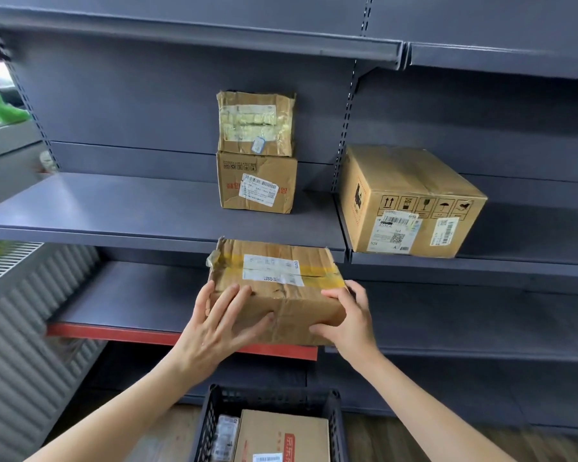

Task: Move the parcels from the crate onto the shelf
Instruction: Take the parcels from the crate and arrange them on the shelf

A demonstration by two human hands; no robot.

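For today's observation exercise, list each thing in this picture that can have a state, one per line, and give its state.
Held parcel: gripped at both near corners, in front of the lower shelf.
Left hand: fingers spread on the parcel's near face.
Right hand: curled round its right corner.
Stacked parcels: two, one on the other, on the middle shelf.
Large box: upright on the shelf, taped shut.
Crate: on the floor, still holding parcels.

A single head-worn wide-angle camera looks forward and slightly down, close to a dark shelf unit (167, 201). Both forearms reach up from the lower frame edge, and a black crate (214, 415) sits below the left hand (214, 325) and right hand (344, 320).
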